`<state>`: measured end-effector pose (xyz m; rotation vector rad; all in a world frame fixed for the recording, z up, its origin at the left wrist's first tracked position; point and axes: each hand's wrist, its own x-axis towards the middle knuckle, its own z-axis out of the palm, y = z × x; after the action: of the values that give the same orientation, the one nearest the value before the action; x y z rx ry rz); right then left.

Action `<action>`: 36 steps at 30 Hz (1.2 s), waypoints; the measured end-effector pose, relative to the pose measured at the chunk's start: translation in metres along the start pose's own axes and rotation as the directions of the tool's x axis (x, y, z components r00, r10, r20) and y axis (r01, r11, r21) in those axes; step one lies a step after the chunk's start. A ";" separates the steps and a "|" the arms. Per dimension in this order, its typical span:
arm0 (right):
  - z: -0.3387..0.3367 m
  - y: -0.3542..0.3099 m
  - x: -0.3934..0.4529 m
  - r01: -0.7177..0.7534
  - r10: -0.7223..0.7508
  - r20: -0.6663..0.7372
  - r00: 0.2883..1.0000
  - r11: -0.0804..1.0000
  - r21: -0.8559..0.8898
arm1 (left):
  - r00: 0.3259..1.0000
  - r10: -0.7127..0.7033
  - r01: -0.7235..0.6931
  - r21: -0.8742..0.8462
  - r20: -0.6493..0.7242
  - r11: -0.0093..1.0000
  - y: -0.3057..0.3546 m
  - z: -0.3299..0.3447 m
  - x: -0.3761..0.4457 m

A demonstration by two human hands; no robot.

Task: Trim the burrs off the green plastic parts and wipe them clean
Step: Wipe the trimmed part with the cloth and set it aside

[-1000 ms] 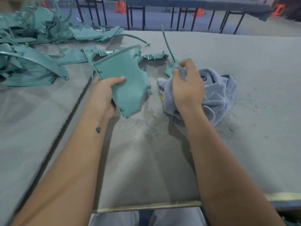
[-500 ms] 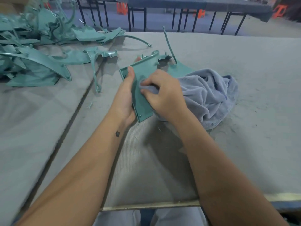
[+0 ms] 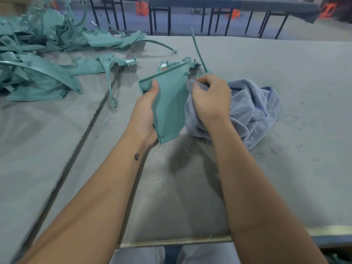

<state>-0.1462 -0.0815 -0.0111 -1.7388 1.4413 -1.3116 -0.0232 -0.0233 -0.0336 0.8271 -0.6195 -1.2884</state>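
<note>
A green plastic panel [image 3: 169, 103] is held tilted above the grey worktop [image 3: 285, 73] by the left hand [image 3: 145, 115], whose grip is wrapped round its left edge, thumb on the face. A bunched grey cloth [image 3: 249, 111] is clutched in the right hand [image 3: 211, 100] against the panel's right edge. The panel is judged light, thin, fairly stiff and smooth, best gripped at its ribbed edges. More green parts [image 3: 38, 73] are heaped at the far left.

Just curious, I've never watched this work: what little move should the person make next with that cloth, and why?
Probably drag the blue cloth down across the green panel: the right hand grips it bunched at the panel's upper edge, while the left hand holds the panel tilted.
</note>
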 end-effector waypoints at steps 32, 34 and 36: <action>0.008 0.003 -0.032 0.508 -0.463 0.346 0.816 0.860 -0.048 | 0.958 0.209 -0.237 -0.127 -0.199 0.963 0.019 -0.002 0.000; 0.010 0.003 -0.035 0.548 -0.486 0.415 0.769 0.836 -0.036 | 0.956 0.211 -0.241 -0.133 -0.204 0.961 0.019 -0.005 0.001; 0.011 0.004 -0.031 0.510 -0.459 0.356 0.814 0.858 -0.059 | 0.960 0.192 -0.221 -0.127 -0.203 0.967 0.020 -0.009 0.001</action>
<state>-0.1368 -0.0553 -0.0291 -2.4121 0.9532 -1.0796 -0.0049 -0.0210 -0.0227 0.7312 -0.4395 -1.0376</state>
